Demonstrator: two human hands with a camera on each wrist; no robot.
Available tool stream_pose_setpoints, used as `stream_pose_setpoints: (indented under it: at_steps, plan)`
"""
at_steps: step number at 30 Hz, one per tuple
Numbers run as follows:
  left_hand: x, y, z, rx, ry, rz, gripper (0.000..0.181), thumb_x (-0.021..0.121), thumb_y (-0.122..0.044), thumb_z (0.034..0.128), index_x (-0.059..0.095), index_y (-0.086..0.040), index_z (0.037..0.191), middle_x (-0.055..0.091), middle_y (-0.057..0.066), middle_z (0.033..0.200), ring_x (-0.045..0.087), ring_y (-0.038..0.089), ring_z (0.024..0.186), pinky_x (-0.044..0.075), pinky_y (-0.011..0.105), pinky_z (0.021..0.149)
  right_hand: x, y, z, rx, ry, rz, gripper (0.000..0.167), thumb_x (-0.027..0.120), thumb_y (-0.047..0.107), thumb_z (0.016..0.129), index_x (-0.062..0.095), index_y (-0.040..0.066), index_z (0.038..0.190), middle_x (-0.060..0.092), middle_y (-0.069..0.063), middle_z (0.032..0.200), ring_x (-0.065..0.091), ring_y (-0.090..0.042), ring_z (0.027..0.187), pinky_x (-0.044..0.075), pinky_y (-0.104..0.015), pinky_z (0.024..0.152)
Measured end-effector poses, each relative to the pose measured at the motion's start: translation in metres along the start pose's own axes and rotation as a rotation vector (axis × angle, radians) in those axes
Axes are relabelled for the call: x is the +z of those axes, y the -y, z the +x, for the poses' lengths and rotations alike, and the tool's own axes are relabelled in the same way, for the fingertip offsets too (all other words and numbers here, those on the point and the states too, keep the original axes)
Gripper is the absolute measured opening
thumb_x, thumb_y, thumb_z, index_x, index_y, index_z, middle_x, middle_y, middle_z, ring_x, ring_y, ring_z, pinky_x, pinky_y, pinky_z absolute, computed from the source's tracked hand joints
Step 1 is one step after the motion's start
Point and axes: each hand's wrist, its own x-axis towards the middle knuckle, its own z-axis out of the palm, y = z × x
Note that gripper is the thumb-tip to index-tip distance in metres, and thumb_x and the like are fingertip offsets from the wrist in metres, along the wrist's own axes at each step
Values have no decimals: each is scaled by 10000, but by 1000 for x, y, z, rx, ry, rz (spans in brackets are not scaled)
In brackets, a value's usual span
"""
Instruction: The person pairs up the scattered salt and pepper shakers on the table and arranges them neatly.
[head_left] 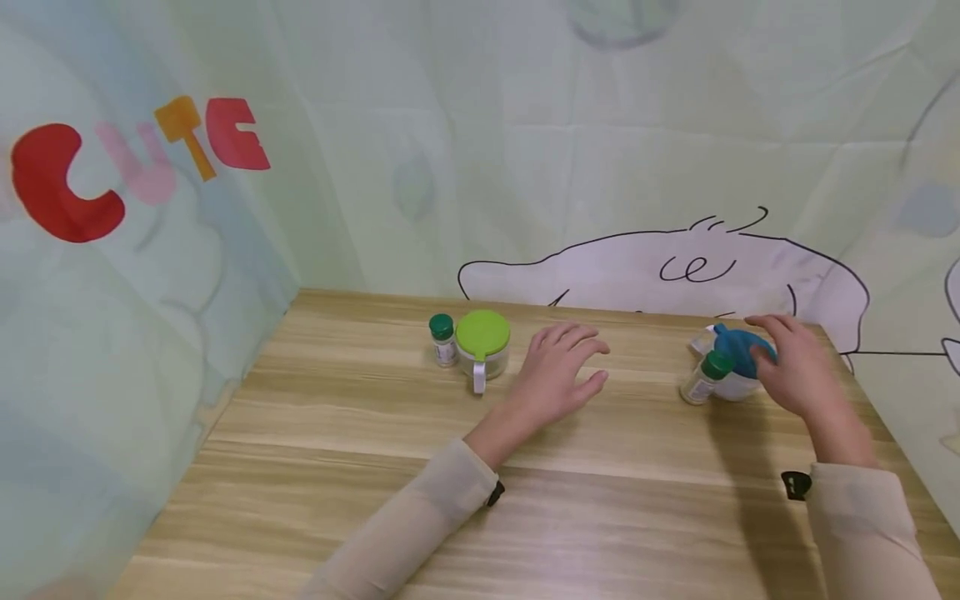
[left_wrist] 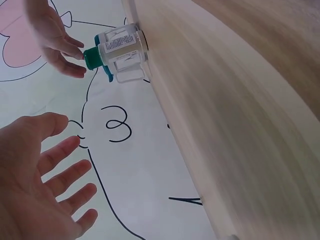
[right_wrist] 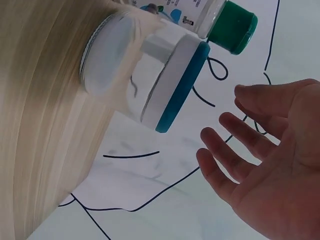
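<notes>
Beside the blue-lidded clear jar (head_left: 738, 385) is my right hand (head_left: 798, 367), its fingers loosely bent and holding nothing. In the right wrist view a gap shows between that hand (right_wrist: 270, 155) and the jar's lid (right_wrist: 184, 87). A small green-capped shaker bottle (head_left: 702, 379) stands right against this jar. My left hand (head_left: 558, 371) hovers over the table with spread, relaxed fingers, nothing in them. Just left of it are a green-lidded clear jar (head_left: 483, 342) with a handle and a second green-capped shaker bottle (head_left: 443, 340).
The wood-grain table (head_left: 360, 467) meets a pale curtain (head_left: 525, 167) with a line drawing at the back. Another printed curtain (head_left: 187, 275) with coloured letters hangs along the left side. Both jar-and-bottle pairs stand toward the table's back edge.
</notes>
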Motion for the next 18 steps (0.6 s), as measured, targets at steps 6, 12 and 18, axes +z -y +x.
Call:
stream_pose_setpoints:
  at_steps: [6, 12, 18]
  plan:
    - [4, -7, 4, 9, -3, 4, 336, 645, -396, 1057, 674, -265, 1364, 562, -13, 1566, 438, 230, 1491, 297, 464, 1237, -7, -8, 3, 12, 196, -87, 621, 691, 106, 993, 401, -108, 1498, 339, -452, 1496, 353, -695, 1298, 327, -820, 1024]
    - [11, -16, 10, 33, 20, 9, 308, 631, -390, 1067, 685, -277, 1349, 571, -47, 1551, 460, 186, 1465, 323, 442, 1218, -9, -15, 6, 40, 294, -90, 741, 735, 205, 976, 365, -127, 1525, 294, -455, 1524, 338, -683, 1318, 340, -828, 1034]
    - [18, -20, 14, 54, 0, 0, 286, 654, -369, 1059, 704, -271, 1324, 597, -55, 1524, 487, 166, 1441, 359, 421, 1205, -6, -20, 8, 83, 340, -78, 774, 694, 271, 1007, 325, -153, 1540, 257, -471, 1537, 329, -684, 1323, 353, -826, 1030]
